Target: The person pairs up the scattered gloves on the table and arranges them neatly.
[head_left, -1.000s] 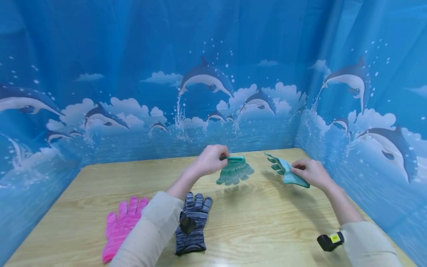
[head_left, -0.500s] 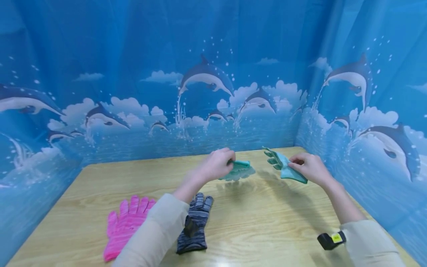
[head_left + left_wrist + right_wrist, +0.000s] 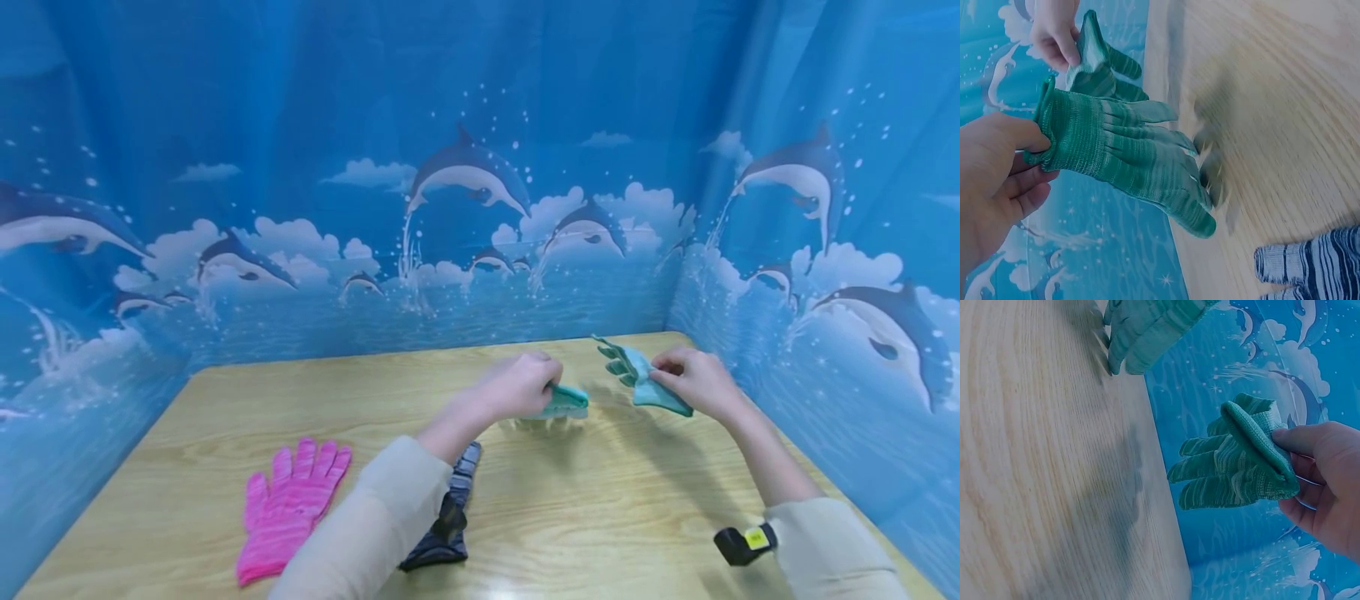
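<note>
My left hand (image 3: 522, 385) pinches the cuff of a green knitted glove (image 3: 1129, 150), whose fingers hang down close over the table. In the head view that hand hides part of the glove. To the right, my right hand (image 3: 696, 382) holds a second green glove (image 3: 1235, 462) by its cuff, thumb on one side and fingers on the other. Its glove fingers point left and up in the head view, raised above the table. Both cuffs gape slightly in the wrist views.
A pink glove (image 3: 294, 508) lies flat on the wooden table (image 3: 570, 517) at the left. Beside it lies a dark grey striped glove (image 3: 442, 533), partly covered by my left sleeve. A blue dolphin-print curtain (image 3: 360, 308) rises behind the table and along its sides.
My left hand has moved right and down with its green glove, whose fingertips now sit nearer the table. The right hand and its glove have stayed almost in place.
</note>
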A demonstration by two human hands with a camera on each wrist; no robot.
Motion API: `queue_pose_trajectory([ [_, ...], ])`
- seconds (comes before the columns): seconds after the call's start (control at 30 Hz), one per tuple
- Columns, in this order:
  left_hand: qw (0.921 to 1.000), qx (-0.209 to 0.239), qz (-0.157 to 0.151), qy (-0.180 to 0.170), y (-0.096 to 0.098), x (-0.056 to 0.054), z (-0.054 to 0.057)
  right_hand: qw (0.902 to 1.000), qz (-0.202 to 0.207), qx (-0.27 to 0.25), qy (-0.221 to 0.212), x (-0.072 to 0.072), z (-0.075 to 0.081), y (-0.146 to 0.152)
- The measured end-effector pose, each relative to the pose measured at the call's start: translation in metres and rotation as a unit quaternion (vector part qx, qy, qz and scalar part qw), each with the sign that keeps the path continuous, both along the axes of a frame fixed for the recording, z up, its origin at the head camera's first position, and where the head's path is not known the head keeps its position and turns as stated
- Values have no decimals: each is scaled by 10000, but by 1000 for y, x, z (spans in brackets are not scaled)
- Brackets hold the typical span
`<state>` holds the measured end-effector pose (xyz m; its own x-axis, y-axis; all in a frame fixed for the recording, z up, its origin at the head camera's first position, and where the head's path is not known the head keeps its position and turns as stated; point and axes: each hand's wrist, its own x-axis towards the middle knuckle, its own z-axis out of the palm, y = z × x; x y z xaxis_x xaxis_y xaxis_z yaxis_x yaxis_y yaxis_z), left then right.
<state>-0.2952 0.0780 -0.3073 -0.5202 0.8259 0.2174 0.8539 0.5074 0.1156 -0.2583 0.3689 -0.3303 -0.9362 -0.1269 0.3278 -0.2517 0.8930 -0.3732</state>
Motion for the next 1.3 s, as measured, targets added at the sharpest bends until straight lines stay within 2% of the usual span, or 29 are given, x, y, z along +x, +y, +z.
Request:
queue_pose_trajectory([
  [0.13,9997,-219,-102,-55,7,5,0,10000,17,34,-42,1,0,-1],
  [0.3,9987,-446,-201,-159,11,11,-5,9999,78,103,-26,2,-2,-2],
  [0.5,9977,-621,-270,-40,11,19,-17,9999,134,83,-65,1,-3,-4],
  [0.67,9968,-759,-250,-89,11,26,-28,9997,159,102,-140,0,-1,-11],
  [1.07,9923,-984,-556,-500,13,39,-53,9983,563,74,-152,-2,0,-26],
  [1.3,9902,-1167,-662,-391,16,47,-60,9974,591,184,-382,1,1,-36],
])
